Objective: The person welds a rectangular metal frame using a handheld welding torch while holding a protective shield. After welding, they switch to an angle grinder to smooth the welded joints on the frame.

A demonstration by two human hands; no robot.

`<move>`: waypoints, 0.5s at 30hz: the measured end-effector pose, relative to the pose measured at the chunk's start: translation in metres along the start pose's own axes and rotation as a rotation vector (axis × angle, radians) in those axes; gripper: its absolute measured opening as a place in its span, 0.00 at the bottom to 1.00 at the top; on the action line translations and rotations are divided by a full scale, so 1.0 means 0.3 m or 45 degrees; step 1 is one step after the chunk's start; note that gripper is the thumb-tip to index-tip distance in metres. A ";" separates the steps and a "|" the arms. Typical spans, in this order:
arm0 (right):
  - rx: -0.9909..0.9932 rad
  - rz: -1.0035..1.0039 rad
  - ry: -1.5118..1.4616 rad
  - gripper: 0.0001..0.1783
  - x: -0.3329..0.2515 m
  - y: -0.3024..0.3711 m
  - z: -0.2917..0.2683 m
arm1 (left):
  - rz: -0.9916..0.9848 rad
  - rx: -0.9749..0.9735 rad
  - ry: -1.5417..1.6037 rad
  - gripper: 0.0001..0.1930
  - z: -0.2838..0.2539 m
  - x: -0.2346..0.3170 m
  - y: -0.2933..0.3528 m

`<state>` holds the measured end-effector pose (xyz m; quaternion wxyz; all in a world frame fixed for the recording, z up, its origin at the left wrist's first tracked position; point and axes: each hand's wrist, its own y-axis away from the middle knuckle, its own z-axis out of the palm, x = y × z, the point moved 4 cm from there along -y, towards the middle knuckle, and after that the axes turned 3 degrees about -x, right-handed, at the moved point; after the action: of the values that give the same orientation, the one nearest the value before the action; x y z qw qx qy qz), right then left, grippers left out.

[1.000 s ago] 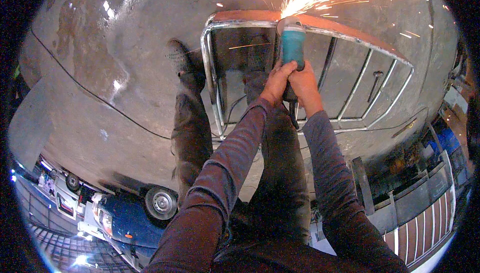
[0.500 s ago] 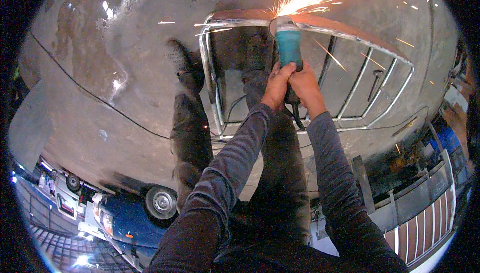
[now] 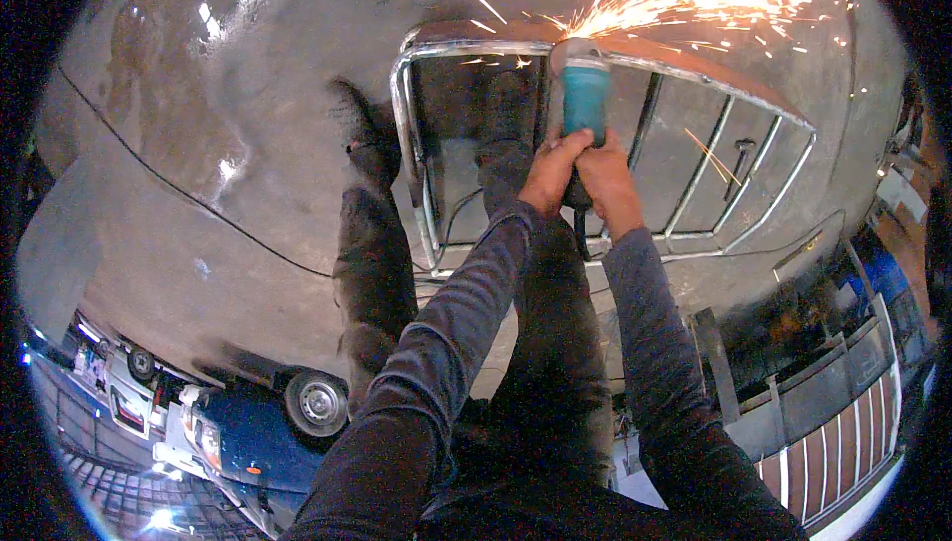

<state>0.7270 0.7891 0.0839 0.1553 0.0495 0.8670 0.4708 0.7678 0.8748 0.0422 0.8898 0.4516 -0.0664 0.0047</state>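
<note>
An angle grinder (image 3: 585, 95) with a teal body is held in both my hands. My left hand (image 3: 551, 176) wraps the dark rear grip from the left, and my right hand (image 3: 609, 180) closes on it from the right. The grinder's head meets the far bar of a metal tube frame (image 3: 484, 49), and bright sparks (image 3: 704, 0) fly off to the far right. Where the disc touches the bar is hard to make out. The frame lies on the floor, with several crossbars on its right side. A dark cord hangs from the grinder's rear.
A hammer (image 3: 739, 166) lies on the floor within the frame's right part. My right foot stands inside the frame, my left foot (image 3: 349, 110) outside it. A black cable (image 3: 188, 186) crosses the floor at left. A blue vehicle (image 3: 253, 437) is at lower left, metal railings (image 3: 833, 442) at lower right.
The grinder has slid a little to the right along the far bar, with both hands still on it. The spray of sparks has shifted right and lies flatter.
</note>
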 end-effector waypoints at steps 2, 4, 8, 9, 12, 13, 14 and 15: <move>-0.031 -0.088 0.220 0.24 0.010 -0.018 0.021 | 0.067 0.021 0.027 0.28 -0.009 0.007 0.013; -0.059 -0.129 0.234 0.25 0.025 -0.031 0.043 | 0.098 0.052 0.047 0.29 -0.023 0.008 0.026; -0.067 -0.091 0.030 0.26 0.053 -0.015 0.057 | 0.091 0.042 -0.137 0.30 -0.047 0.000 0.022; -0.049 -0.092 0.007 0.26 0.054 -0.006 0.052 | 0.083 0.022 -0.138 0.30 -0.051 -0.008 0.016; -0.009 -0.109 0.007 0.26 0.047 0.015 0.045 | 0.107 -0.013 -0.076 0.31 -0.060 -0.044 0.002; -0.012 -0.173 0.022 0.25 0.037 0.020 0.044 | 0.119 -0.013 -0.018 0.31 -0.065 -0.058 0.002; -0.011 -0.188 0.063 0.25 0.031 0.023 0.048 | 0.100 0.004 0.027 0.31 -0.074 -0.073 0.001; -0.009 -0.202 0.101 0.25 0.028 0.024 0.053 | 0.152 0.026 0.058 0.31 -0.083 -0.080 0.002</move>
<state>0.7237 0.8079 0.0799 0.1577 -0.0386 0.8721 0.4616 0.7468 0.8965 0.0252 0.8845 0.4557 -0.0729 0.0688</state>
